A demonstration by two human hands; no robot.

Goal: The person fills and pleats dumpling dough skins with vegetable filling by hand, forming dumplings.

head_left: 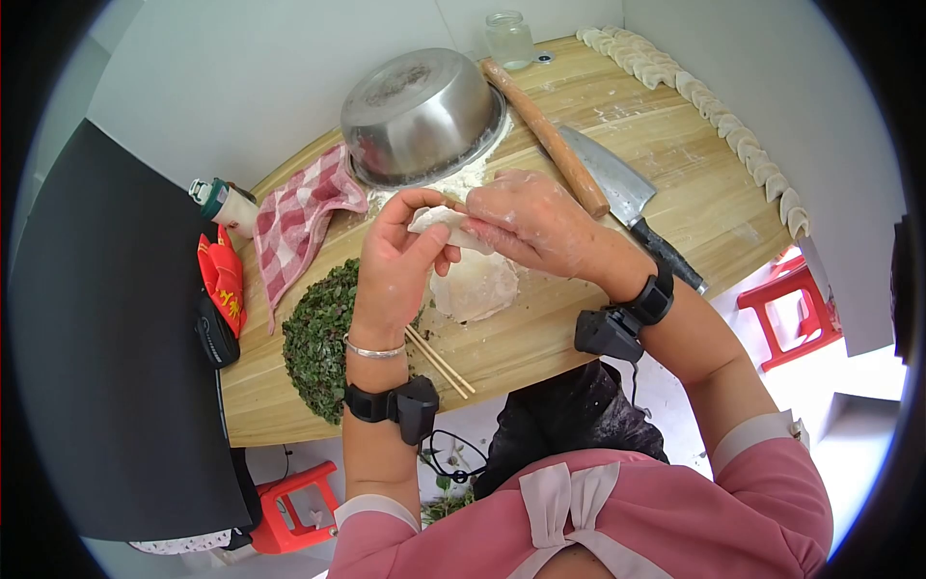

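Note:
Both hands meet above the wooden table around one white dumpling (440,224). My left hand (400,246) pinches it between thumb and fingers. From the other side my right hand (531,220), dusted with flour, presses the dough edge with its fingertips. Below them lies a stack of flat dumpling wrappers (475,289) on the table. Chopped dark green leaves (318,338) are heaped beside my left forearm, and a pair of chopsticks (442,362) rests next to the heap. What is inside the dumpling is hidden.
An upturned steel basin (420,116) stands on scattered flour at the back. A rolling pin (550,140) and a cleaver (617,183) lie to the right. Folded dumplings (733,135) line the right edge. A checked cloth (304,217), bottle (231,207) and glass jar (508,41) are also there.

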